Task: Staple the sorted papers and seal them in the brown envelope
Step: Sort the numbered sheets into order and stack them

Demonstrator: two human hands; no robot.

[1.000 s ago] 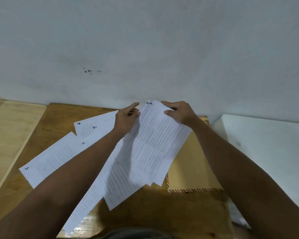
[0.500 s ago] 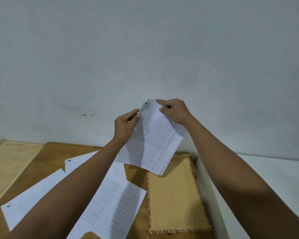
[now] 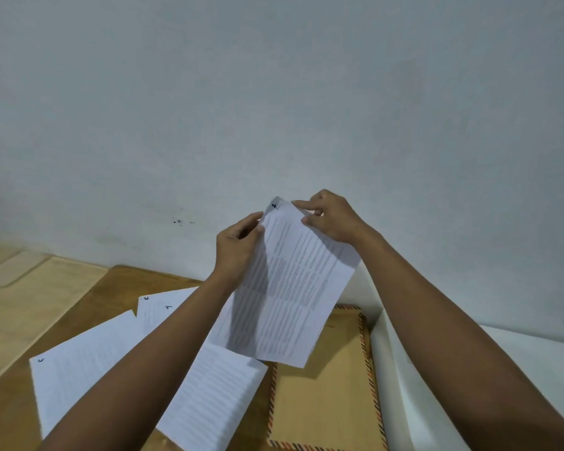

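**A:** What lies nearest?

**B:** On the wooden worktop (image 3: 88,294), three loose printed sheets: one at the left (image 3: 79,362), one in the middle (image 3: 215,395), one further back (image 3: 163,307). Right of them lies one brown envelope (image 3: 326,395) with a striped border, flat.

**A:** And the hands?

**B:** Two, raised above the worktop. The left hand (image 3: 238,245) pinches the held papers (image 3: 293,288) at their top left edge; the right hand (image 3: 331,218) pinches the top right corner. How many sheets are held cannot be counted. Behind is one pale wall (image 3: 274,92).
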